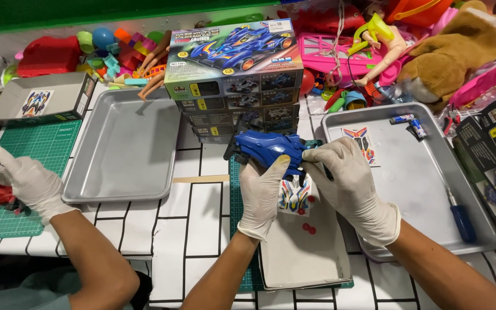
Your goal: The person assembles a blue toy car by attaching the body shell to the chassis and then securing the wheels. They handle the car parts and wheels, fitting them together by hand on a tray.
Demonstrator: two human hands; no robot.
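Over a tiled table (202, 229), both hands (262, 192) (348, 183) grasp the blue car shell (271, 149) between them.

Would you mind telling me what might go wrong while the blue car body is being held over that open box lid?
1. The small red round parts lie loose in the shallow box lid; a nudge from the left hand might scatter them.
2. The lid overhangs the metal tray, so it could tip.
3. The blue car body is gripped between the left hand and the right hand; hard pressure might slip it onto the sticker sheet.
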